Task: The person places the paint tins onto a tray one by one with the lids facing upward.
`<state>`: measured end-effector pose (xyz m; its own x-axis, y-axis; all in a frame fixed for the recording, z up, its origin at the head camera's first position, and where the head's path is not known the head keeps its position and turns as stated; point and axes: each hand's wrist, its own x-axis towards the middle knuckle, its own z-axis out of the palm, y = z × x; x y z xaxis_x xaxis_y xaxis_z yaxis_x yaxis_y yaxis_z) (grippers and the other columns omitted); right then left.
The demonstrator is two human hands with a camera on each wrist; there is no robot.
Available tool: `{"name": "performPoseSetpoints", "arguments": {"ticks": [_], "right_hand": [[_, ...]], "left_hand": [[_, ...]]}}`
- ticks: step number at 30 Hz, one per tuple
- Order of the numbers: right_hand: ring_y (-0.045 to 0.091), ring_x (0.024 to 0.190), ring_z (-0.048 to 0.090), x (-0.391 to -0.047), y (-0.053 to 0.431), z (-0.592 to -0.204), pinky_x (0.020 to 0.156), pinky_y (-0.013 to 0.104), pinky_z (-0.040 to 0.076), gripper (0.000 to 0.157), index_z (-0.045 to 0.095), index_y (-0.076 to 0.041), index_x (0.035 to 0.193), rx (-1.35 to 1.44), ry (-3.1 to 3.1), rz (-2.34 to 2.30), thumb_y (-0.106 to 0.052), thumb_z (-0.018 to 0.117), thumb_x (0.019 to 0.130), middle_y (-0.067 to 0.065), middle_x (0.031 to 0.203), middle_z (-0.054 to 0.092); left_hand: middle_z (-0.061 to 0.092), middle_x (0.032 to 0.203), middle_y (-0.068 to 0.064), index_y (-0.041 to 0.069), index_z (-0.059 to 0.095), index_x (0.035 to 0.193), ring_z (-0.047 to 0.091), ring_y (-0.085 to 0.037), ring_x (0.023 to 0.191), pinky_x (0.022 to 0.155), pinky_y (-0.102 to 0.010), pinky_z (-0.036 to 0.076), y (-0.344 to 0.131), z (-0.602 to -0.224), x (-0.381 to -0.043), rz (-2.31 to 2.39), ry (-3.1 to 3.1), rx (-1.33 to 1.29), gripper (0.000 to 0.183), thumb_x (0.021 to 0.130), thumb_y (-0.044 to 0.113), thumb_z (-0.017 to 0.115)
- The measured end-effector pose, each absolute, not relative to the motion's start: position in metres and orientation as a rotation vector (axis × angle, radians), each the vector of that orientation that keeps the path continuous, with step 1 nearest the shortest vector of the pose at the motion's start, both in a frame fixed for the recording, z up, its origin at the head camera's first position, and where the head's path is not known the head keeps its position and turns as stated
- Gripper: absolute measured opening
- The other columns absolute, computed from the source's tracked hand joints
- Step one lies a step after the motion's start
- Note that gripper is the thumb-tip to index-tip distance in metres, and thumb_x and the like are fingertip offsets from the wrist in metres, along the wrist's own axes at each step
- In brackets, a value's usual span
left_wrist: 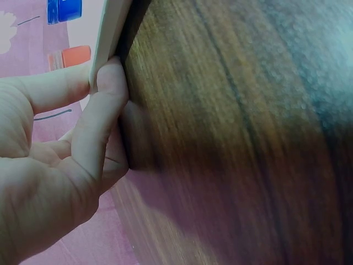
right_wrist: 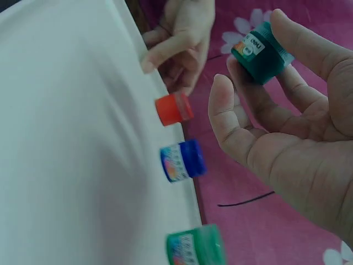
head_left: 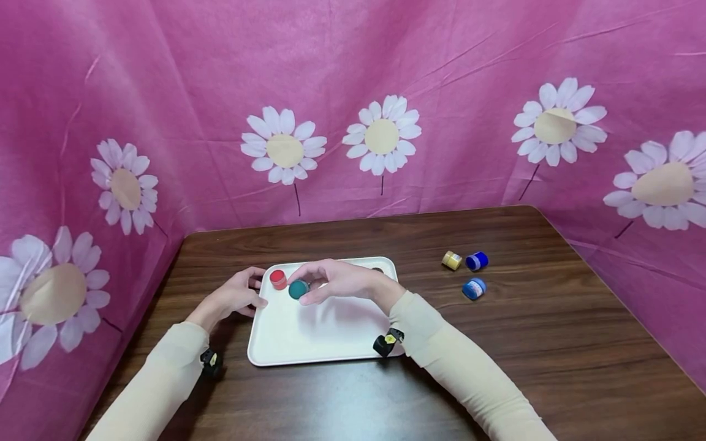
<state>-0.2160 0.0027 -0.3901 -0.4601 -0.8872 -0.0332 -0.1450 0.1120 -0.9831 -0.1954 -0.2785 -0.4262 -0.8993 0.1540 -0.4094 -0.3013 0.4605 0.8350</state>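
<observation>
My right hand (head_left: 344, 278) holds a dark green paint jar (right_wrist: 262, 53) between thumb and fingers, above the far left part of a white tray (head_left: 325, 346). At the tray's left edge, my left hand (head_left: 238, 294) grips the rim, which the left wrist view shows between thumb and finger. A red paint jar (head_left: 278, 280) stands on the tray near that corner. The right wrist view also shows a blue paint jar (right_wrist: 182, 160) and a lighter green paint jar (right_wrist: 196, 245) along the tray's far side; in the head view my right hand hides them.
Right of the tray, a yellow jar (head_left: 451, 260), a dark blue jar (head_left: 477, 261) and a lighter blue jar (head_left: 474, 288) lie on the wooden table (head_left: 551, 331). A dark round thing (head_left: 377, 270) shows at the tray's far right corner. Pink flowered cloth (head_left: 458, 110) surrounds the table.
</observation>
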Motion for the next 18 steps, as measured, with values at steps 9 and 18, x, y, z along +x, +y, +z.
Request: {"name": "performPoseSetpoints", "arguments": {"ticks": [9, 18], "right_hand": [[0.026, 0.089, 0.066, -0.213, -0.015, -0.403, 0.077, 0.029, 0.055, 0.045, 0.061, -0.004, 0.136, -0.902, 1.694, -1.365, -0.010, 0.074, 0.093, 0.000, 0.119, 0.065], [0.018, 0.098, 0.067, -0.206, -0.035, -0.418, 0.075, 0.034, 0.057, 0.039, 0.067, -0.011, 0.131, -0.905, 1.757, -1.222, -0.013, 0.075, 0.093, -0.004, 0.116, 0.068]], "left_hand": [[0.043, 0.122, -0.025, -0.004, 0.033, 0.148, 0.061, -0.028, 0.091, 0.070, -0.045, 0.062, -0.278, -0.424, -0.195, 1.414, 2.292, -0.110, 0.076, 0.081, -0.013, 0.069], [0.044, 0.120, -0.024, -0.004, 0.032, 0.149, 0.061, -0.028, 0.091, 0.070, -0.045, 0.061, -0.277, -0.425, -0.194, 1.417, 2.289, -0.102, 0.077, 0.081, -0.012, 0.069]]}}
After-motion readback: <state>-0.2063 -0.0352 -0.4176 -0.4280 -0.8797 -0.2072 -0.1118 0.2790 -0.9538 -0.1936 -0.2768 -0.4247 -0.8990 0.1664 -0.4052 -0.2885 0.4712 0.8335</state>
